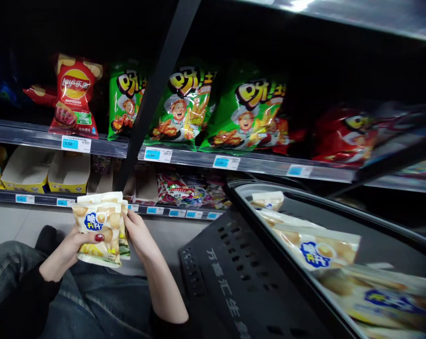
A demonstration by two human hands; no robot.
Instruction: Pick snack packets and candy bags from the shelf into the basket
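Observation:
Several cream-coloured snack bags (100,226) with a blue logo are stacked together in front of me, above my knees. My left hand (76,242) grips the stack from the left, its thumb with a dark red nail lying across the front bag. On the other side, my right hand (137,230) holds the right edge of the bags, its fingertips hidden behind them. To my right stands a dark grey basket (230,273), tilted in view. Matching cream snack bags (315,247) lie inside it.
An upper shelf holds a red chip bag (75,96), green snack bags (246,113) and blurred red bags (343,136). Below, open cardboard boxes (68,172) and small colourful packets (177,188) line the bottom shelf. A dark post (156,80) crosses the shelving.

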